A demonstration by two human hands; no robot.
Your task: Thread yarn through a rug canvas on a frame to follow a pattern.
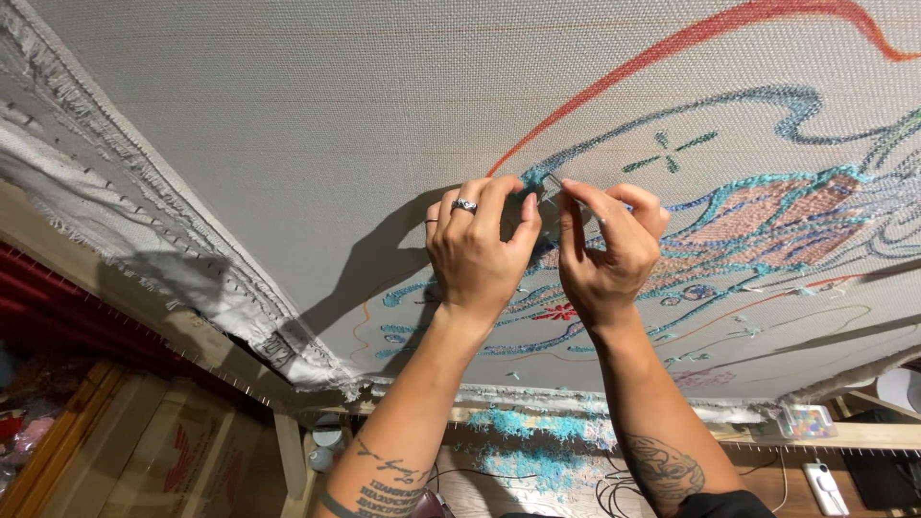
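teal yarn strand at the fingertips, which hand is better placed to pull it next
Probably the right hand: its fingertips pinch at the teal yarn strand on the stretched grey woven backing cloth, while the left hand steadies alongside.

A: We've got both hands up on the stretched cloth (317,125), left hand (477,251) just beside right hand (606,251), thumbs nearly touching.

B: Between their fingertips we see a yarn tuft (531,185), right on the stitched outline (729,101).

A: The woven patch (767,223) lies to our right of the hands.

B: Below them runs the frame bar (844,436), with yarn scraps (523,460) beneath it, and cardboard boxes (144,451) down at far left.
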